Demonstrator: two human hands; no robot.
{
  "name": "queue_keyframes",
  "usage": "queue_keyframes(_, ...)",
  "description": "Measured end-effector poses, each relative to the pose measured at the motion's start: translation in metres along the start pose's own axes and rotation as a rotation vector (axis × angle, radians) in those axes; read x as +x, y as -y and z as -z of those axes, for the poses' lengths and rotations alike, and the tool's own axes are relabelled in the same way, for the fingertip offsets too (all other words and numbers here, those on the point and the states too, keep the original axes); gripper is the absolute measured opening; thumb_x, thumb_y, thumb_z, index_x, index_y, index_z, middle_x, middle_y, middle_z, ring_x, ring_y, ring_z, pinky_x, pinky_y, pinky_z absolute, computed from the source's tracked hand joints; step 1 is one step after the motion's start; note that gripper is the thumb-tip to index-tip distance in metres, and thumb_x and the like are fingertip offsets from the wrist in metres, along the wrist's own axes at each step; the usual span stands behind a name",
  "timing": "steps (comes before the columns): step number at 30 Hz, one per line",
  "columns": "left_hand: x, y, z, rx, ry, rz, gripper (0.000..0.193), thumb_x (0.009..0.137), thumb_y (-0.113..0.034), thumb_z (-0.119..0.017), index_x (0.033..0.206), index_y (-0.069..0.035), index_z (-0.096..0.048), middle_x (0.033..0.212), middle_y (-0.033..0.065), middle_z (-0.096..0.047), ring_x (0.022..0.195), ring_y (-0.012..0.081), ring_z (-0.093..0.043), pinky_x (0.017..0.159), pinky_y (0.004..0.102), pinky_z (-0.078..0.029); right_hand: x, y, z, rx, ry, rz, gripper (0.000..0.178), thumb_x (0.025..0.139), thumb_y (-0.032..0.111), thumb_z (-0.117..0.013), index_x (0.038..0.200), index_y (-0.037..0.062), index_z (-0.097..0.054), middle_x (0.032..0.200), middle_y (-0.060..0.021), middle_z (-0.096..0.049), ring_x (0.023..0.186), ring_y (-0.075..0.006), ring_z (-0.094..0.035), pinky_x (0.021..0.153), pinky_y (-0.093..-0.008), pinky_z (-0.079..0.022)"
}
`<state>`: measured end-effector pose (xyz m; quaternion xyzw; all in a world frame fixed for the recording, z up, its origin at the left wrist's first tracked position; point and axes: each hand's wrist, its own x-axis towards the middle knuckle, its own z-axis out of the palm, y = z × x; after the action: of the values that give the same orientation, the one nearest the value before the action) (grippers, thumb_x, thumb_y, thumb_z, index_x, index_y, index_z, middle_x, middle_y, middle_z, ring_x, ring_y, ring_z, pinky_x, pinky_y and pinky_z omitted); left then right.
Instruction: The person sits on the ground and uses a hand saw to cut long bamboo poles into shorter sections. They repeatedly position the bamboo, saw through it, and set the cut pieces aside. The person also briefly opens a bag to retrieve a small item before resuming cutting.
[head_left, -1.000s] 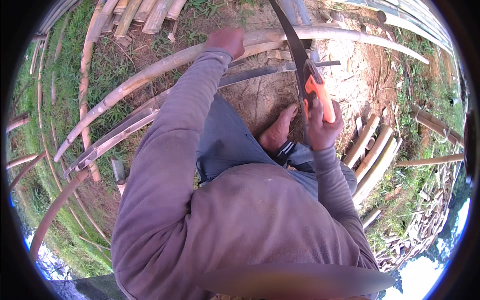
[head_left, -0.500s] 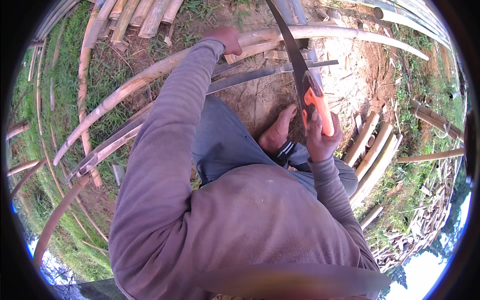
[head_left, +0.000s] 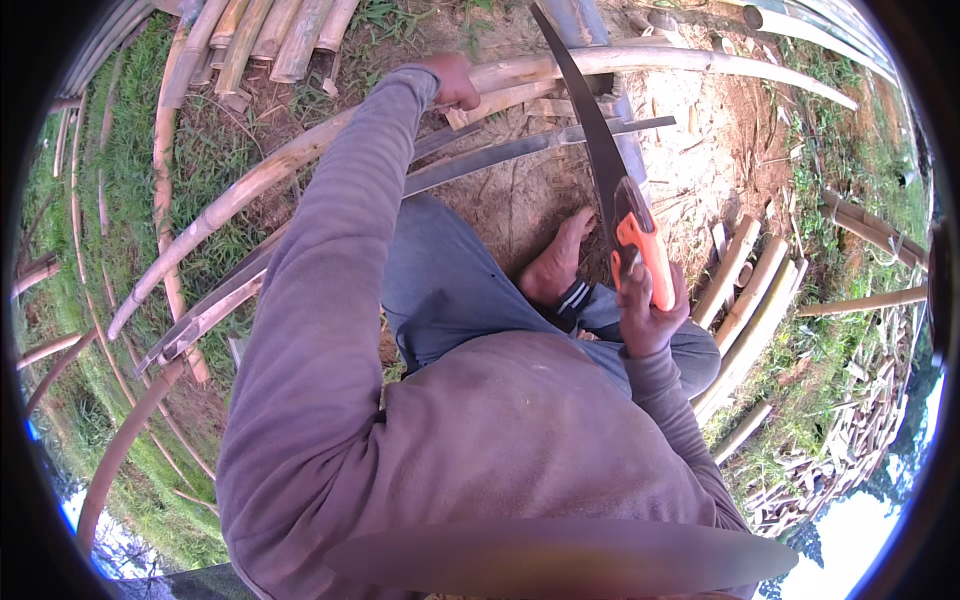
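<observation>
A long, pale bamboo pole [head_left: 690,60] stretches from the lower left to the upper right ahead of me. My left hand [head_left: 452,82] is closed round it left of the saw, with the arm reaching far forward. In my right hand [head_left: 652,318] is the orange handle of a handsaw [head_left: 590,115]. Its dark, slightly curved blade lies across the pole, with the tip beyond it. I cannot tell how deep the teeth sit. Behind the blade, a grey post-like support [head_left: 580,22] passes beneath the pole.
Dark split bamboo strips [head_left: 480,160] lie between the pole and my bent leg. My bare foot [head_left: 560,262] rests on the dirt below the blade. Cut bamboo lengths [head_left: 750,290] are stacked at right, and more bamboo poles [head_left: 300,40] at the far left. Offcuts [head_left: 860,430] heap at the lower right.
The saw has been drawn back toward me, and its tip now shows just past the pole. My right hand moved down with it. My left hand stays on the pole.
</observation>
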<state>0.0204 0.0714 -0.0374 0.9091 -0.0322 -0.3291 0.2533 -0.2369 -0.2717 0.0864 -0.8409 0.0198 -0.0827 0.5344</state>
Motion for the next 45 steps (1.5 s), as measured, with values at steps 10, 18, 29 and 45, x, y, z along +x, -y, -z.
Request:
queue_keyframes(10, -0.011, -0.005, 0.021, -0.108, 0.134, -0.036, 0.052, 0.065, -0.026, -0.08, 0.103, 0.008, -0.074, 0.083, 0.0163, -0.074, 0.071, 0.0247, -0.07, 0.065, 0.0382, -0.055, 0.022, -0.014, -0.007, -0.011, 0.102, -0.134, 0.027, 0.099, 0.018, -0.072, 0.113, -0.0048, -0.068, 0.088, -0.0118, -0.074, 0.074, -0.0135, -0.07, 0.067, -0.0291, -0.056)
queue_keyframes(18, 0.013, -0.007, 0.014, -0.149, 0.33, -0.056, 0.054, 0.058, -0.029, -0.078, 0.102, 0.001, -0.073, 0.096, 0.0161, -0.072, 0.088, 0.0297, -0.067, 0.08, 0.0387, -0.052, 0.095, -0.036, -0.064, -0.019, 0.024, 0.094, 0.019, 0.103, 0.015, -0.07, 0.109, -0.0034, -0.067, 0.083, -0.0027, -0.068, 0.067, -0.0044, -0.059, 0.057, -0.0218, -0.047)
queue_keyframes(29, 0.0, -0.005, 0.028, -0.273, 0.399, 0.001, 0.046, 0.06, -0.03, -0.077, 0.097, -0.002, -0.074, 0.089, 0.0137, -0.071, 0.077, 0.0281, -0.065, 0.07, 0.0392, -0.049, -0.049, -0.013, 0.038, -0.001, 0.014, -0.075, 0.022, 0.098, 0.011, -0.071, 0.113, -0.0054, -0.067, 0.094, -0.0128, -0.075, 0.083, -0.017, -0.073, 0.076, -0.0292, -0.057)
queue_keyframes(45, -0.028, -0.013, -0.023, 0.268, -0.344, 0.017, 0.06, 0.079, -0.031, -0.082, 0.134, -0.014, -0.064, 0.11, 0.0172, -0.076, 0.105, 0.0403, -0.072, 0.091, 0.0524, -0.057, 0.133, -0.005, -0.082, -0.004, 0.043, 0.03, 0.022, 0.102, 0.017, -0.073, 0.108, -0.0039, -0.071, 0.081, -0.0007, -0.069, 0.071, -0.0027, -0.058, 0.061, -0.0222, -0.048)
